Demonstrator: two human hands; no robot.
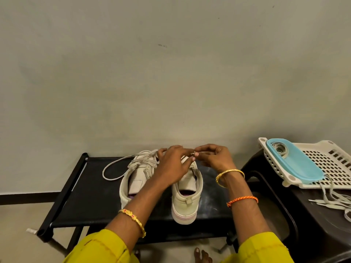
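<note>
The right shoe (187, 202) is standing on the black bench (91, 196), heel toward the person, just beside the left shoe (136, 173). Both hands are meeting above its front part. The left hand (171, 166) is lying across the shoe's tongue and the right hand (214, 158) is hovering opposite it, fingers curled. Each grip is pinching a small pale piece (193, 153) between thumb and fingertips; it is too small to tell what it is. The left shoe is carrying a lace (112, 166) that is looping out over the bench. To the right, a dark stool (313, 224) is bearing a white basket (332, 162) with a blue tray (300, 168) lying in it. Loose laces (334, 200) are trailing from the basket across the stool.
</note>
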